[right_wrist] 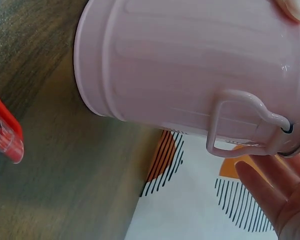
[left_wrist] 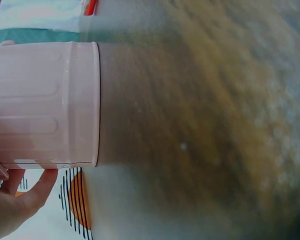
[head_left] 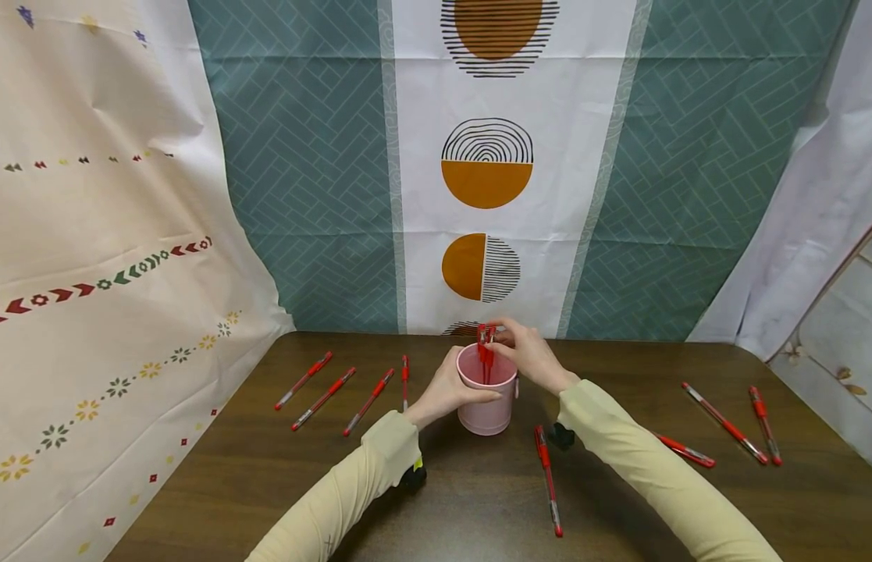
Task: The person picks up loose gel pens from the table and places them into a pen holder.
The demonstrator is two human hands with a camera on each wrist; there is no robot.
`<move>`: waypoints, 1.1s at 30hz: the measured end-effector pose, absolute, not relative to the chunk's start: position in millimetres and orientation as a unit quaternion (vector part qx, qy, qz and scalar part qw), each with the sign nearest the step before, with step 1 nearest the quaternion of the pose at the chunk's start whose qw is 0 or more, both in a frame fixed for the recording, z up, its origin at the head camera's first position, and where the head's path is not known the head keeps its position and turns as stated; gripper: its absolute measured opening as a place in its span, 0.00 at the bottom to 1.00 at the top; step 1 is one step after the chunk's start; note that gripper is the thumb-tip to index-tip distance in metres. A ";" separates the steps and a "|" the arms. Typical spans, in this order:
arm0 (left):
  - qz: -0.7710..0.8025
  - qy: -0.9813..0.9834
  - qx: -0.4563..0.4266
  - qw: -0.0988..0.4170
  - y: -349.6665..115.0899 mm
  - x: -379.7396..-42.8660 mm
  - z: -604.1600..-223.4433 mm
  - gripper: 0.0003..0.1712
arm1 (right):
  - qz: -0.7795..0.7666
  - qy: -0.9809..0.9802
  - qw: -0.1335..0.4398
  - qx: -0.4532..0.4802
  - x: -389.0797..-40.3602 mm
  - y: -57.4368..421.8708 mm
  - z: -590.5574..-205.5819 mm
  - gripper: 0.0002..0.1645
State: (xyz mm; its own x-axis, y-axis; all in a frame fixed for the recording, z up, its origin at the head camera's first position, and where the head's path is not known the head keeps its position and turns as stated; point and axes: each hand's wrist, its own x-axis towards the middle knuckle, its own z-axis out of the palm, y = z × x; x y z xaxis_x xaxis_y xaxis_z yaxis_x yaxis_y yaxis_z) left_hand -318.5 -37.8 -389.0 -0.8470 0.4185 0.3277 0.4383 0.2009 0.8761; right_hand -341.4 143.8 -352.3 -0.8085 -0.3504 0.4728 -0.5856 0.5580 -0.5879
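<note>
A pink metal bucket (head_left: 486, 414) with a side handle (right_wrist: 214, 122) stands upright on the wooden table. My left hand (head_left: 446, 390) grips it from the left near the rim, thumb across the front. Two red pens (head_left: 482, 336) with clear caps are seen upright in its mouth. My right hand (head_left: 532, 355) is over the bucket's right rim and pinches the right-hand pen near its top. In the right wrist view, some right-hand fingers (right_wrist: 262, 192) stretch out beside the bucket, while the pinch itself is out of that view.
Several red pens lie left of the bucket, the nearest pen (head_left: 405, 382) beside my left hand. One pen (head_left: 548, 480) lies in front of it. To the right lie another pen (head_left: 688, 451), partly under my sleeve, and two more, including the farthest pen (head_left: 764, 425). A patterned cloth (head_left: 485, 156) hangs behind.
</note>
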 end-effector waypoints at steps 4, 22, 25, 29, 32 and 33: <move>-0.563 -0.782 -0.267 0.017 -36.4 -326.7 -399.2 0.43 | 0.381 -0.870 0.154 0.273 -342.8 144.5 -352.1 0.24; -0.565 -0.785 -0.254 0.008 -35.5 -325.6 -398.6 0.44 | 0.386 -0.875 0.144 0.255 -339.5 154.3 -344.1 0.32; -0.569 -0.781 -0.256 0.011 -35.4 -326.1 -399.5 0.44 | 0.386 -0.876 0.145 0.249 -338.7 158.9 -342.9 0.34; -0.568 -0.782 -0.257 0.015 -35.5 -326.5 -400.3 0.44 | 0.380 -0.880 0.152 0.242 -337.0 164.4 -340.5 0.34; -0.566 -0.785 -0.253 0.015 -35.6 -326.4 -400.3 0.44 | 0.374 -0.882 0.160 0.239 -335.3 169.3 -338.4 0.33; -0.567 -0.784 -0.252 0.014 -35.7 -326.3 -400.2 0.44 | 0.370 -0.883 0.161 0.238 -334.3 171.4 -337.6 0.33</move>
State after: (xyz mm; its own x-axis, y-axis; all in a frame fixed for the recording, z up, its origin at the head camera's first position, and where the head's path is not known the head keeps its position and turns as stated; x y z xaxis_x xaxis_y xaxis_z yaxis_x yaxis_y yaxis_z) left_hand -326.3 -35.7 -400.2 -0.8727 0.3795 0.3072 0.4110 0.2312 0.8818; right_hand -334.3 171.4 -337.6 -0.8348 -0.3020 0.4603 -0.5399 0.6122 -0.5777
